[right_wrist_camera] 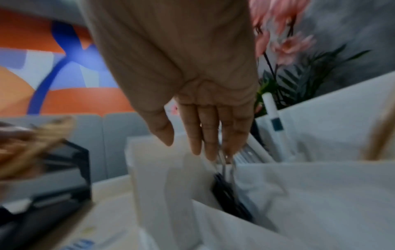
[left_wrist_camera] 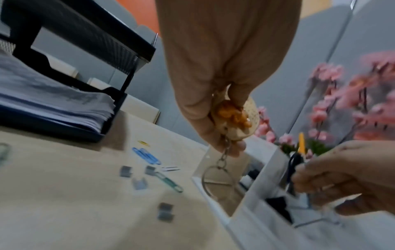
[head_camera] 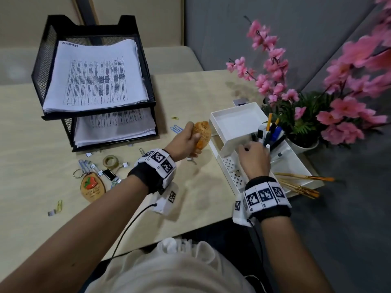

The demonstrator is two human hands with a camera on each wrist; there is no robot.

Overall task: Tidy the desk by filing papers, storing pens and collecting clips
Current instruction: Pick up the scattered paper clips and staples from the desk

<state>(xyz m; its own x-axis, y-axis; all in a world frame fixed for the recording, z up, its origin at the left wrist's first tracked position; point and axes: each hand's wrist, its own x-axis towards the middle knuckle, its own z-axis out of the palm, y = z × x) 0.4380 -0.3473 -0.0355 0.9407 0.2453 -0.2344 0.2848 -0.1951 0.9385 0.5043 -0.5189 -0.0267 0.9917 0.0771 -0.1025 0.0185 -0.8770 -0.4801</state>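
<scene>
I'm holding a wooden keychain (head_camera: 202, 134) up off the desk (head_camera: 29, 166) in my left hand (head_camera: 184, 142), fingers curled tight round it, its metal ring (left_wrist_camera: 218, 181) dangling over the white organizer (head_camera: 234, 121). My right hand (head_camera: 254, 159) is hovering at the organizer's pen slot, fingers hanging straight and loose, grip holding nothing, tips just above a black binder clip (right_wrist_camera: 226, 189) sitting inside. Pens (head_camera: 273, 132) are standing upright in the slot. Papers (head_camera: 95, 75) are lying stacked in the black mesh tray (head_camera: 42, 66). Blue paper clips (head_camera: 176, 129) are lying loose on the desk between tray and organizer.
</scene>
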